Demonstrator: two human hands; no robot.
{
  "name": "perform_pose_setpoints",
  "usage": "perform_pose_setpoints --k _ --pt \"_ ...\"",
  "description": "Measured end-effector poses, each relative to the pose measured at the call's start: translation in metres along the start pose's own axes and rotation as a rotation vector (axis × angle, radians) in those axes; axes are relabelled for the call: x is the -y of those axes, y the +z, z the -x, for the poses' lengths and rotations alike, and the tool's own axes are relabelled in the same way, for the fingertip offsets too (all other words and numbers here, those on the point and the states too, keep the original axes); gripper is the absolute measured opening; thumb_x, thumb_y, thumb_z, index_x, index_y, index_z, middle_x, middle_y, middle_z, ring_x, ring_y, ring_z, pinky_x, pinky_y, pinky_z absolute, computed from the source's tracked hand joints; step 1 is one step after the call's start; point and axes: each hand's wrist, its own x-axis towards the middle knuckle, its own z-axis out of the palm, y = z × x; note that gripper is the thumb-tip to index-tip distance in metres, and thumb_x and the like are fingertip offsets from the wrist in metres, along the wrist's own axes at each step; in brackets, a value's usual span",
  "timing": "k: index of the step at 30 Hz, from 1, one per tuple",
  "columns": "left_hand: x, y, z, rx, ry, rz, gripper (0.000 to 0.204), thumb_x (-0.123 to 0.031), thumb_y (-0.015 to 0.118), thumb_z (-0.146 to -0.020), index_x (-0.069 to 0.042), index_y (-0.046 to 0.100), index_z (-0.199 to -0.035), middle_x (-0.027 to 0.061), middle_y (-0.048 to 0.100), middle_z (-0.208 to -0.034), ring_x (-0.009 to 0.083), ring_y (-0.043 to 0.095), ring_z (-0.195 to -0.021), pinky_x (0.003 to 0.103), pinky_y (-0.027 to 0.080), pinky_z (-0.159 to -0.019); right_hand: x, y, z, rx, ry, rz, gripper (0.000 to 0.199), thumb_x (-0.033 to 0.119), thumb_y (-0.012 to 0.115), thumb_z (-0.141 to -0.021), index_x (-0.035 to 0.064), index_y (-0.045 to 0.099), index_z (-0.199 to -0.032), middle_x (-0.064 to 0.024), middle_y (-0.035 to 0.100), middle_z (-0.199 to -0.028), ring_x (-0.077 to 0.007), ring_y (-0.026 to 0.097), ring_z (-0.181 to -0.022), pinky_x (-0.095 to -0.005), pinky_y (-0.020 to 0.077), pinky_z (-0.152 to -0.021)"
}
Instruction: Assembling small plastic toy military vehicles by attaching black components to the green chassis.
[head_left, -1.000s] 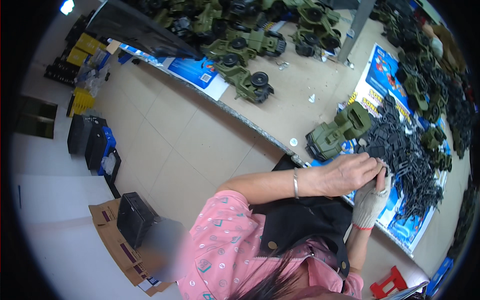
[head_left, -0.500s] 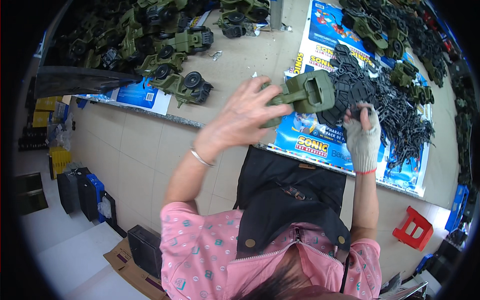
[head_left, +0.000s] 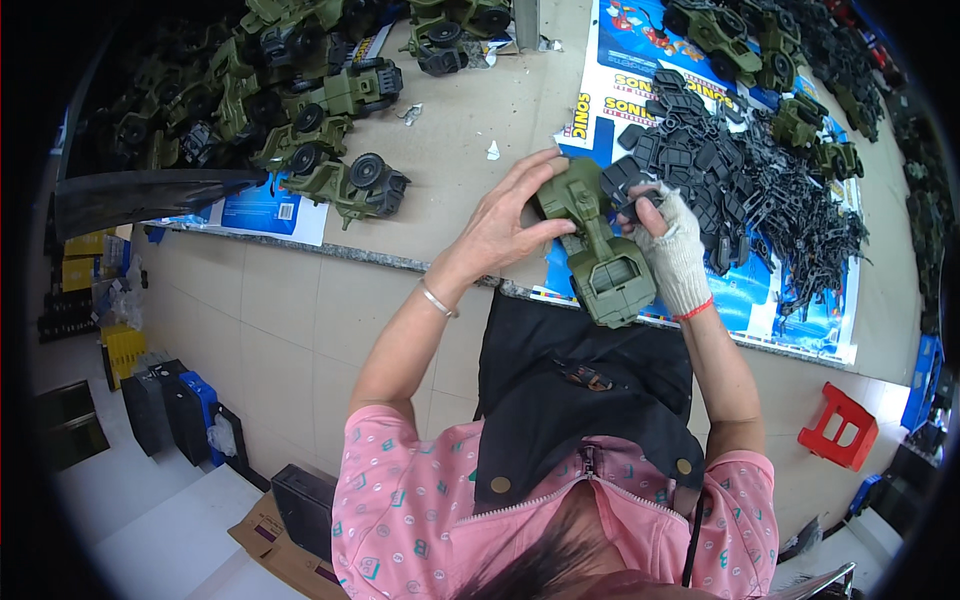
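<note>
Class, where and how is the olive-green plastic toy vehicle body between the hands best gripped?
Probably at the narrow waist of the toy vehicle body, from the left: it pinches in between two wider ends, so thumb and fingers could likely close around it. The bare left hand grips the far end on that side; the right hand, in an off-white knitted glove, crowds the other.

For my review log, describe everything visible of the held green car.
The car is olive green, plastic-looking, narrow in the middle; its nearer end is boxy and recessed, overlapping the table edge in view and angled right. No wheels show. The left grip holds its left side; right grip contact is unclear.
</note>
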Motion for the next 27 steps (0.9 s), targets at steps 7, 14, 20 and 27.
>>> perform_pose_setpoints --k 7,14,20,27 --pt "0.032 -0.002 -0.018 0.113 0.045 0.208 0.068 -0.014 0.088 -0.076 0.002 0.060 -0.137 0.0151 0.057 -0.149 0.0299 0.053 -0.139 0.041 0.044 -0.115 0.053 0.014 -0.029 0.197 -0.187 0.841 0.035 0.036 0.064 -0.100 0.0031 0.071 -0.109 -0.0133 0.063 -0.094 -0.0234 0.064 -0.081 -0.0358 0.0509 -0.075" --pt "0.043 0.005 -0.018 0.105 -0.007 0.260 0.072 -0.016 0.089 -0.076 0.003 0.060 -0.139 0.0187 0.057 -0.149 0.0306 0.053 -0.139 0.040 0.042 -0.117 0.045 0.016 -0.038 0.083 -0.078 0.921 0.041 0.036 0.070 -0.097 0.0043 0.067 -0.122 -0.0134 0.063 -0.087 -0.0238 0.063 -0.079 -0.0377 0.0529 -0.077" --pt "0.044 0.006 -0.012 0.120 -0.171 0.419 0.086 -0.014 0.092 -0.073 0.001 0.051 -0.147 0.0187 0.056 -0.149 0.0299 0.052 -0.140 0.041 0.040 -0.119 0.050 0.037 -0.023 0.056 -0.446 1.327 0.026 0.025 0.072 -0.091 0.0021 0.065 -0.101 -0.0201 0.066 -0.093 -0.0395 0.067 -0.088 -0.0480 0.0545 -0.078" --pt "0.035 0.008 -0.018 0.144 -0.111 0.402 0.111 -0.005 0.091 -0.072 -0.003 0.023 -0.160 0.0199 0.048 -0.155 0.0292 0.046 -0.144 0.042 0.033 -0.123 0.074 0.040 -0.016 0.316 -0.826 1.648 0.023 0.022 0.079 -0.078 0.0082 0.069 -0.092 -0.0156 0.066 -0.087 -0.0360 0.066 -0.087 -0.0458 0.0521 -0.079"
